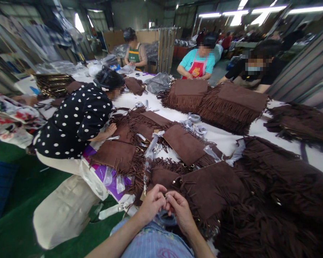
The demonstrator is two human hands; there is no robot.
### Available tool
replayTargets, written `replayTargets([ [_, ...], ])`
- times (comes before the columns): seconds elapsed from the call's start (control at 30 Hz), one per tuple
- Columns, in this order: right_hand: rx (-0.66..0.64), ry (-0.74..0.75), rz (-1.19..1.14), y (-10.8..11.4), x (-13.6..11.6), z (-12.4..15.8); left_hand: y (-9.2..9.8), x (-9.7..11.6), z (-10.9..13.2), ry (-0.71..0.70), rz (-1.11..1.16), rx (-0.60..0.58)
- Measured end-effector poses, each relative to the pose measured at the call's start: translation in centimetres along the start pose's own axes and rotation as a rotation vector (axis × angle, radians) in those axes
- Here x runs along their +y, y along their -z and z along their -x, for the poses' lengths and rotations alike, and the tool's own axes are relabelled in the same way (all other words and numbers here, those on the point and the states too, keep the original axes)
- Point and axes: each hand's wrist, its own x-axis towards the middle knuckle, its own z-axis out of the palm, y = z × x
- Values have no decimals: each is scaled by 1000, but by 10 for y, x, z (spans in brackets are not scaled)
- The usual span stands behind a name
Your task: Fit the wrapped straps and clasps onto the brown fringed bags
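Lower centre of the frame: the left hand [150,204] and right hand [181,209] meet fingertip to fingertip, each grip closed to a tight pinch on one small piece [166,196] that is too small to identify. The remaining fingers are curled in and the two hands touch each other. The pinch sits at the near edge of a brown fringed bag [207,190], which lies flat on the white surface [222,139] just right of the hands, with metal rings showing along its upper left edge. Five more bags lie singly: three in mid-frame and two larger ones in the upper centre. The brown heap [280,200] filling the lower right cannot be counted. Two pale rolls [197,123] lie between the mid-frame bags and the larger pair. Four co-workers stand around the surface: one in a dotted top [75,122] at the left, bent over a bag, and three along the far edge at upper centre and upper right. Green floor [13,229] fills the lower left.
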Motion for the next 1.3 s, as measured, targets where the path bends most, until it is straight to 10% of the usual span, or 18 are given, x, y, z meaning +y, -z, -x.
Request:
replayTargets([
  [0.97, 35, 213, 482, 1, 7, 4, -2, -16, -5, -32, -163, 65],
  [1.17, 320, 466, 1291, 68, -32, 26, 39, -7, -2, -234, -715, 74],
  [1.3, 464, 217, 1840, 136, -31, 18, 59, -25, 3, -240, -1165, -94],
])
